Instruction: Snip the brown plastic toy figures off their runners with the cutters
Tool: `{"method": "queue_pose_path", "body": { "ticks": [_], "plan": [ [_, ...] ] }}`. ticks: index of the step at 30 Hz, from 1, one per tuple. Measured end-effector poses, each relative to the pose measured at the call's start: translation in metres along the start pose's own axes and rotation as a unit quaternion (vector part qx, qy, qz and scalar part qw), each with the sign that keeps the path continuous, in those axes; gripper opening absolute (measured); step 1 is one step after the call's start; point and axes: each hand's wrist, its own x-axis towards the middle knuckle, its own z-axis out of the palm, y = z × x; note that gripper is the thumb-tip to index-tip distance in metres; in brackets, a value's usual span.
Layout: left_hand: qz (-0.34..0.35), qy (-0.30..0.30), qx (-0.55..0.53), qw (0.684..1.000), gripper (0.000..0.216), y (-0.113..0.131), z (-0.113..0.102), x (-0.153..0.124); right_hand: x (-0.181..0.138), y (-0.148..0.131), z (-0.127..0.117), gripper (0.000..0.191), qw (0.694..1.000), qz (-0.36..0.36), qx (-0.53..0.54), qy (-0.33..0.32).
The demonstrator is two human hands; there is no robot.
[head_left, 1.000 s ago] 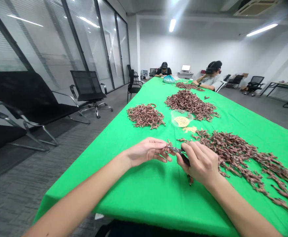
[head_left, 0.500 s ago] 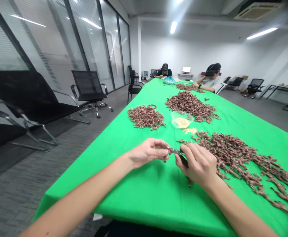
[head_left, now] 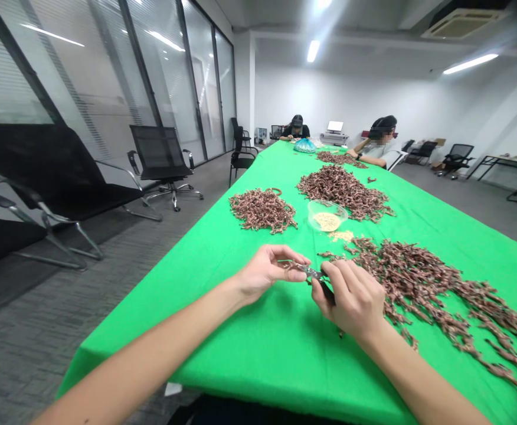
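Observation:
My left hand (head_left: 262, 273) is closed, with thumb and fingertips pinching a small brown, knobbly, root-like piece (head_left: 291, 265) above the table. My right hand (head_left: 356, 298) wraps around the dark handles of a pair of pliers (head_left: 312, 273). Their metal jaws point left and meet the piece at my left fingertips; whether they bite into it I cannot tell. Close by my right hand, a long pile of similar brown pieces (head_left: 418, 271) spreads to the right. My palm and fingers hide part of the plier handles.
On the green tablecloth (head_left: 223, 348) lie a small brown pile (head_left: 262, 211) and a larger one (head_left: 342, 189). Between them stands a clear bowl (head_left: 328, 216) of pale bits, some spilled in front. Two people sit farther along, near a blue bag (head_left: 305, 145). Black chairs (head_left: 159, 153) line the left.
My left hand has turned slightly, and the brown piece now lies flatter between its fingers. The pliers and my right hand have shifted a little left.

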Motion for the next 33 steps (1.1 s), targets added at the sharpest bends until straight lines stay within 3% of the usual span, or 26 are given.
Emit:
{"method": "queue_pose_path", "body": {
  "ticks": [14,19,24,29,33],
  "plan": [
    [0.041,0.02,0.004,0.999,0.029,-0.001,-0.004,0.003,-0.001,0.005,0.002,0.019,0.991,0.066,0.113,0.018],
    [0.054,0.011,0.017,0.998,0.035,-0.001,-0.006,0.003,0.001,0.006,0.003,0.014,0.96,0.17,0.222,-0.005],
    [0.032,0.013,0.022,0.999,0.043,-0.002,-0.009,0.004,0.001,0.014,0.005,0.013,0.934,0.242,0.263,-0.027],
    [0.037,0.033,0.102,0.994,0.039,-0.001,-0.012,0.005,0.001,0.021,0.007,0.015,0.932,0.239,0.271,-0.039],
    [0.072,0.079,0.247,0.963,0.033,0.0,-0.02,0.009,0.001,0.027,0.008,0.016,0.932,0.24,0.267,-0.053]
  ]
}}
